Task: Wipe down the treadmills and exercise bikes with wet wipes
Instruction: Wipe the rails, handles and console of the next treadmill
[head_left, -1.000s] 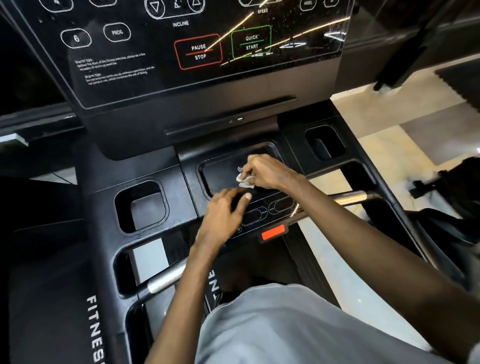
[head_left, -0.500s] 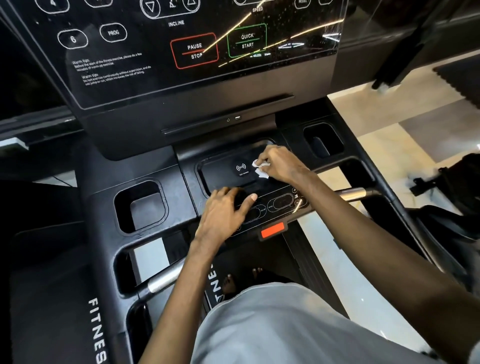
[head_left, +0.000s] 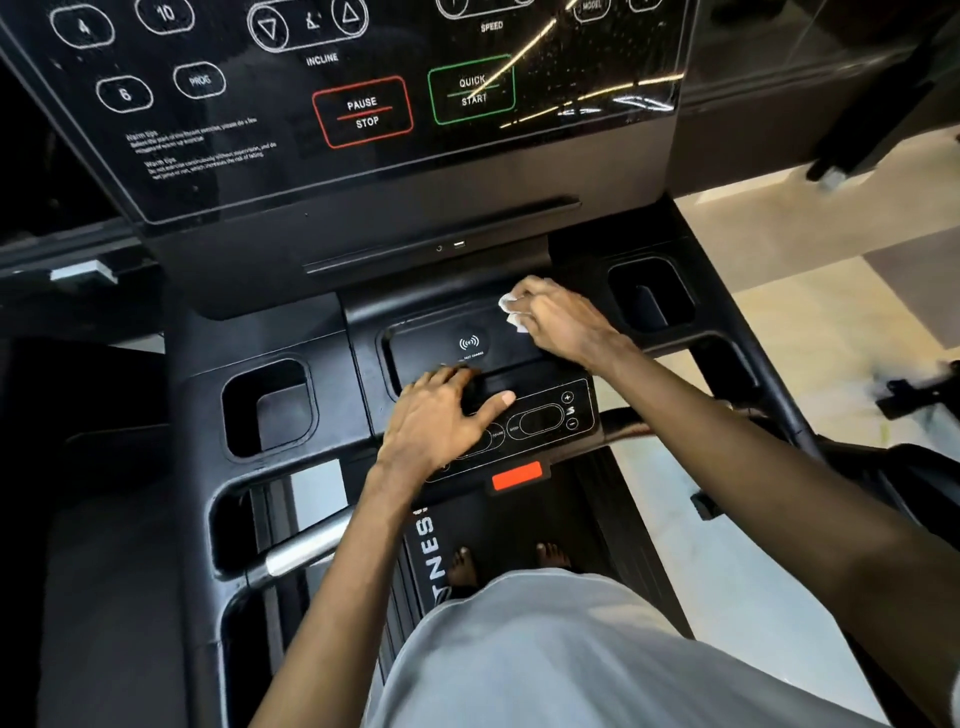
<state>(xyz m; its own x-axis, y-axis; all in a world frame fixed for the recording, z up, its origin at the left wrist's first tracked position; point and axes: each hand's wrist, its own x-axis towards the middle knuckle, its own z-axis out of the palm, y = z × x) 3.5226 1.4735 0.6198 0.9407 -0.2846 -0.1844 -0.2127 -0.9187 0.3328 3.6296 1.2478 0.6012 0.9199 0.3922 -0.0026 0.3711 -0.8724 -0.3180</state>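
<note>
Beige gym flooring (head_left: 779, 322) flanks the black treadmill (head_left: 270, 332) with its glossy touch console (head_left: 218, 156). Lean harder on the lower black button panel (head_left: 540, 418) and you could trigger a speed key: your left hand (head_left: 441, 415) lies flat on it, fingers spread. Your right hand (head_left: 558, 325) curls its fingers round the crumpled white wet wipe (head_left: 511, 306), seemingly pressing it into a corner of the recessed black charging tray (head_left: 431, 338), beyond your left fingertips.
</note>
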